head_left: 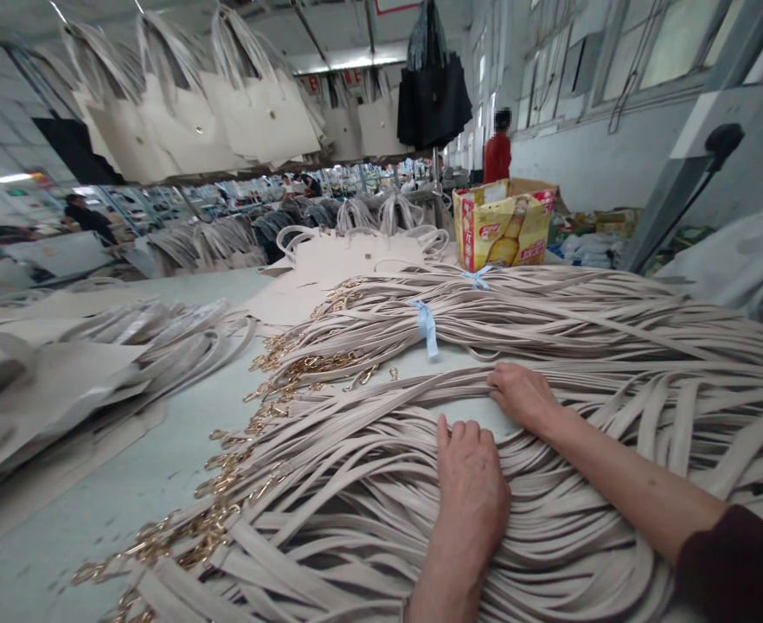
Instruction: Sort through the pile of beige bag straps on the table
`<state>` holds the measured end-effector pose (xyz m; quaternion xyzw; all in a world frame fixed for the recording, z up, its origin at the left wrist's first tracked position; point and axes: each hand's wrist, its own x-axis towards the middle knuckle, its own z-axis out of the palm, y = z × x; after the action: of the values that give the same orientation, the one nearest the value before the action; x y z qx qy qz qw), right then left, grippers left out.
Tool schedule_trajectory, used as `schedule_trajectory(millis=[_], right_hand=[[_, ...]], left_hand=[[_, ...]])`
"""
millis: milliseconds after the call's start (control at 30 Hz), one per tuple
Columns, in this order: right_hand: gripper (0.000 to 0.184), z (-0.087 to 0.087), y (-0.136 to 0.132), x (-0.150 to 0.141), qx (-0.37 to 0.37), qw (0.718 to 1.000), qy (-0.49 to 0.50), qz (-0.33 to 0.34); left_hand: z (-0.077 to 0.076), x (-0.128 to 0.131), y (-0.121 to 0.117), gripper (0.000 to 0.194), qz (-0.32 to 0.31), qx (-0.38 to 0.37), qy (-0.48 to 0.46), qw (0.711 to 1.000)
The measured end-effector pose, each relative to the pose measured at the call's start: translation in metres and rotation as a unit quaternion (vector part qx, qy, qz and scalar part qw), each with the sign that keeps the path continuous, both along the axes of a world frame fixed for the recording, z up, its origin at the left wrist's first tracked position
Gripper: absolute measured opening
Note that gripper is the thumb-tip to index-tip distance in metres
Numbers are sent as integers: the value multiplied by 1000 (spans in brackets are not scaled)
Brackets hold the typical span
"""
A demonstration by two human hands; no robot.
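Both hands lay flat, fingers spread, holding nothing, on the near pile of beige straps point(368, 510) covering the bench point(96, 519). The left hand point(471, 484) pressed the pile's middle; the right hand point(521, 394) rested just beyond it at the far edge. Gold clasps point(226, 484) trailed left. A tied bundle point(485, 316) lay farther back, before a yellow carton point(504, 227).

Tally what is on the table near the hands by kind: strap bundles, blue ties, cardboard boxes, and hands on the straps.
Strap bundles: 2, tied far bundle and near pile
Blue ties: 2, and
Cardboard boxes: 1
Hands on the near pile: 2, left hand, right hand
Total: 7
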<state>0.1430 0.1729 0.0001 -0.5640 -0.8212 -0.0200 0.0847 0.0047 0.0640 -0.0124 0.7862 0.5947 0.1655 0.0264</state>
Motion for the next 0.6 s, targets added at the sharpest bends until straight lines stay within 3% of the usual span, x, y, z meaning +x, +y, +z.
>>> schedule_trajectory(millis=[233, 433, 500, 600], right_hand=[[10, -11, 0, 9, -17, 997, 77, 17], [10, -14, 3, 28, -156, 958, 228, 80], [17, -16, 2, 34, -211, 936, 250, 127], [35, -15, -1, 40, -271, 913, 248, 178]], left_hand=[[-2, 0, 1, 20, 6, 1, 0, 1000], [-1, 1, 0, 21, 16, -5, -4, 1000], [1, 1, -1, 27, 22, -1, -19, 1000], [3, 2, 0, 54, 31, 20, -44, 998]])
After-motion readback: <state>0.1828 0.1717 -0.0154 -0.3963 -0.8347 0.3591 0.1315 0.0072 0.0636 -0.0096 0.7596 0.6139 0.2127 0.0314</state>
